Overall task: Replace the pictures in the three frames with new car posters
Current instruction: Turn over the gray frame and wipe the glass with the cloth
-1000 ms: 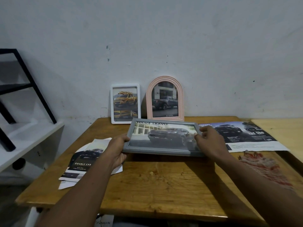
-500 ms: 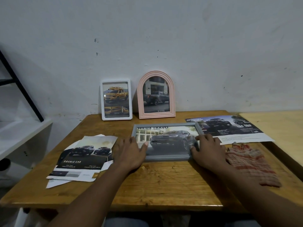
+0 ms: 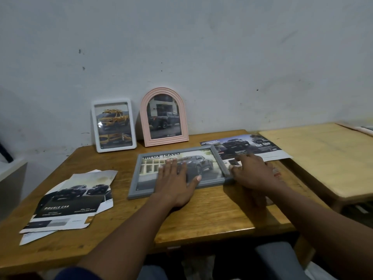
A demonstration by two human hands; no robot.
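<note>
Posters (image 3: 68,201) at the left edge of the worktop (image 3: 201,215) could slide off. In the middle the grey frame (image 3: 141,188) lies flat; left hand (image 3: 175,182) presses flat-fingered on its glass, which might crack. Right hand (image 3: 252,174), spread and empty, touches its right rail; a shove could crumple the flyer (image 3: 250,145) there.

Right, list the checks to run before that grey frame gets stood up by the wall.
1. Grey frame holds a car poster: ok, a Hilux print shows in front.
2. Frame lies flat on the table: ok.
3. Back fastened: cannot tell, it faces down.
4. Left hand has a grip: not ok, it rests flat on the glass.
5. Right hand has a grip: not ok, fingers lie loosely at the right edge.
6. White frame and pink frame lean on the wall: ok.
</note>
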